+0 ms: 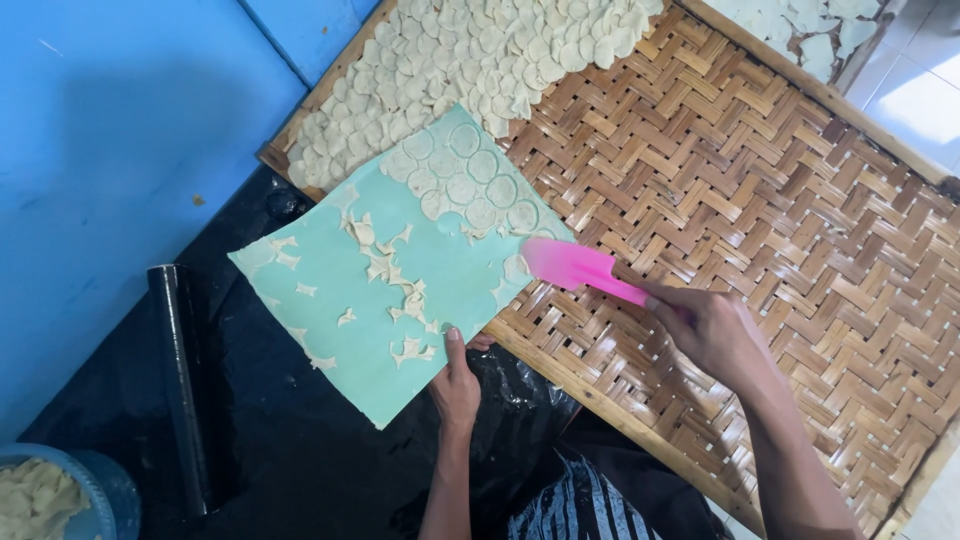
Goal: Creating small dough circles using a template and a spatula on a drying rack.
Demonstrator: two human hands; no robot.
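Two hands are working at a green mat [400,300] lying half over the edge of a woven tray [760,230]. The left hand [457,385] is pinching the mat's near edge, thumb on top. The right hand [712,328] is gripping a pink scraper [578,268], its blade touching dough rounds [470,185] at the mat's far corner. Dough scraps [385,265] are lying mid-mat.
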